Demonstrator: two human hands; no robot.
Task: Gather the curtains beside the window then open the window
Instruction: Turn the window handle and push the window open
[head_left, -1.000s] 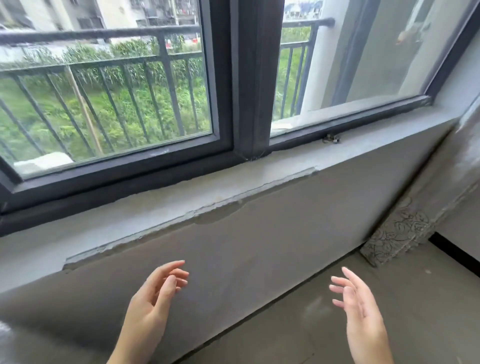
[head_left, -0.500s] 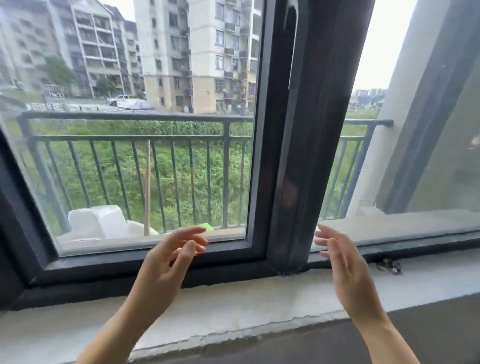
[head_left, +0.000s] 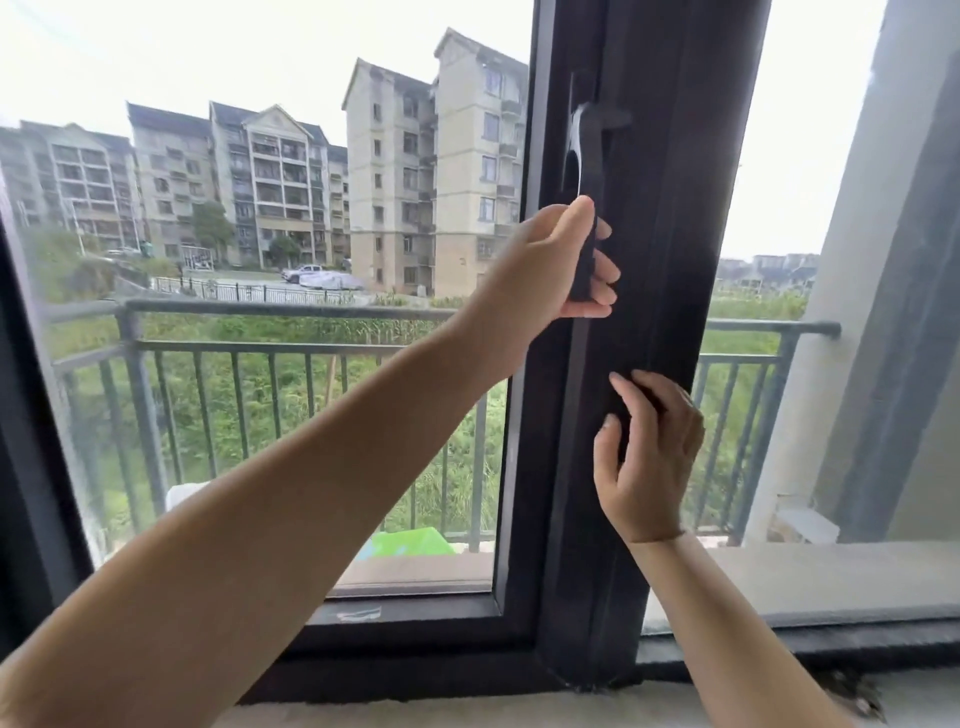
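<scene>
Dark metal all round, glass between. At 9 o'clock, window sash (head_left: 523, 415) with its big pane, shut tight in the frame; beyond the glass a grey balcony railing (head_left: 260, 347) and apartment blocks. No curtains anywhere in view, so cannot tell whether gathered or not.

Moving toward centre: left hand (head_left: 540, 265) reaching up to about 1 o'clock, closed around the lower end of the black lever handle (head_left: 589, 150), thumb on the near side, fingers wrapped behind and showing at the right edge. Handle hanging straight down, pivot at its top, so probably latched; opening step begun, sash not yet released.

Just right of that, thick central mullion (head_left: 670, 208). At 4 o'clock, right hand (head_left: 649, 457) holding nothing, fingers loosely bent, tips laid against the mullion's face as if to brace.

Along the bottom at 6 o'clock, pale concrete sill (head_left: 519, 712).

Handling, as a judgement: rigid, fairly heavy glazed frame, no give anywhere; lever likely stiff, smooth-coated, a little slippery. Best held low on the lever for leverage, whole fist round it, then turned about the pivot before swinging the sash by that same handle. Keep fingertips off the seam between sash and mullion to avoid a pinch.
</scene>
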